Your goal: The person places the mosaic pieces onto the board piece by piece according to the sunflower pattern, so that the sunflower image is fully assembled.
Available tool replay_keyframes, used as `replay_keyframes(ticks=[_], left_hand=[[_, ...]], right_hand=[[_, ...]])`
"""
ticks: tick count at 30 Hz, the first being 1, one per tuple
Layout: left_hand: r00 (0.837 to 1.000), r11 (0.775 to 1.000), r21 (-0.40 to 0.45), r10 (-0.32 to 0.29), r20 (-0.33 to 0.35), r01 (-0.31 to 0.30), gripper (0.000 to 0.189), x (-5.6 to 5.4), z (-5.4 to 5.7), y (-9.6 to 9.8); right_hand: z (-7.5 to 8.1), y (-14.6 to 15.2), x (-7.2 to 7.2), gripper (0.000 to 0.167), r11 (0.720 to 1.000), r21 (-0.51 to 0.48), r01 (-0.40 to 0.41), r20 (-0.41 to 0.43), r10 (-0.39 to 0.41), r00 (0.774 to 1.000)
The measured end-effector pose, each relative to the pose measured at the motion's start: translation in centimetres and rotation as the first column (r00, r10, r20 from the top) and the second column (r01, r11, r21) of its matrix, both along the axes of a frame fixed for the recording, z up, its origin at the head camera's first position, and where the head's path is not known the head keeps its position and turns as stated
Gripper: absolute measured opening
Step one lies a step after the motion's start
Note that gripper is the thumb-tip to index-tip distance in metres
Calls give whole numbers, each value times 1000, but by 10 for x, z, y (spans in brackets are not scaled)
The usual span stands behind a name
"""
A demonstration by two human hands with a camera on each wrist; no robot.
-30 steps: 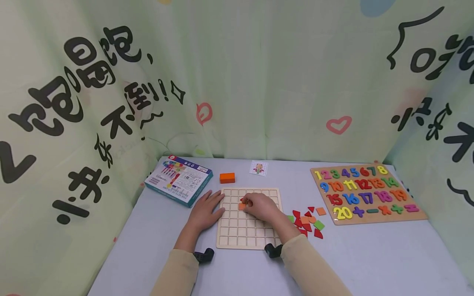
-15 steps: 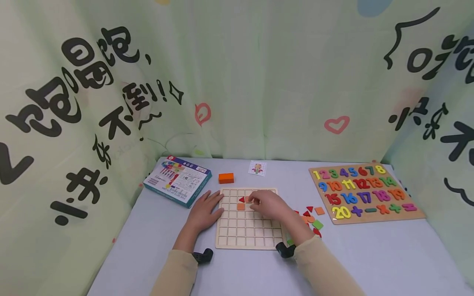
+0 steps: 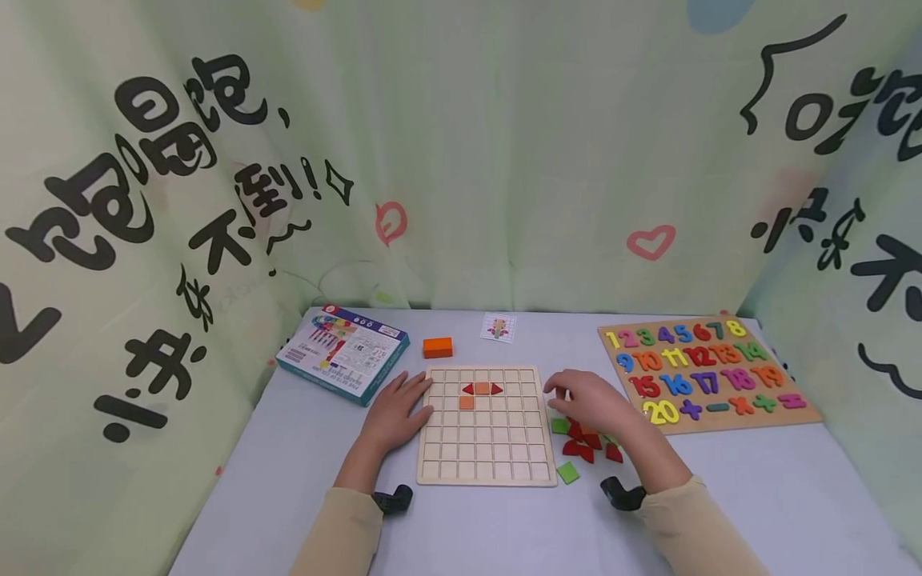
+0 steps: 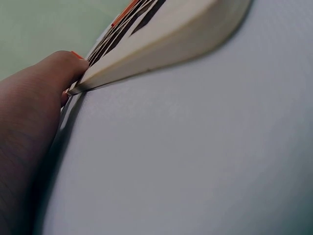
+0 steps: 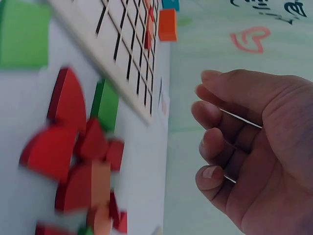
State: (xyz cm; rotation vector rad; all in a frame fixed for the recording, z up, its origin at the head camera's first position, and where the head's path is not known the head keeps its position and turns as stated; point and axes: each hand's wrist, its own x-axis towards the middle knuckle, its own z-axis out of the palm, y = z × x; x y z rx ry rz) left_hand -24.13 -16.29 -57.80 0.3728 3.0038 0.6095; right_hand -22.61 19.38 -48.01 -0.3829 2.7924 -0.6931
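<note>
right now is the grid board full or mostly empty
Mostly empty: the grid board holds only two red triangles flanking an orange square, with another orange square below; all other cells show bare wood.

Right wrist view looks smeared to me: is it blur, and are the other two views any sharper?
Right wrist view: the loose pieces nearest the lens are blurred, the right hand sharp. Left wrist view: dim, the grid board edge soft and bowed. Head view: evenly lit, sharp, curved at the edges.

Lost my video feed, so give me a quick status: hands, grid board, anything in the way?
Left hand flat against grid board edge. Right hand empty, loosely curled above loose pieces. Four pieces sit on board. Nothing between hand and pieces.
</note>
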Motion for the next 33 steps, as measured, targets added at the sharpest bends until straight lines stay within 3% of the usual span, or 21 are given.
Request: replay_keyframes(ticks=[5, 15, 25, 33], left_hand=[[1000, 1000, 1, -3, -12, 3, 59, 0, -1, 0], [1000, 1000, 1, 4, -13, -4, 59, 2, 2, 1], [1000, 1000, 3, 6, -6, -6, 59, 2, 2, 1], [1000, 1000, -1, 11, 6, -11, 60, 0, -1, 1]], right_hand=[[-3, 36, 10, 28, 998, -20, 67, 54, -66, 996], [-14, 86, 25, 23, 993, -40, 112, 53, -110, 993], [-39, 90, 25, 30, 985, -26, 171, 103, -167, 981], [-47, 84, 25, 33, 980, -7, 198, 104, -196, 975]])
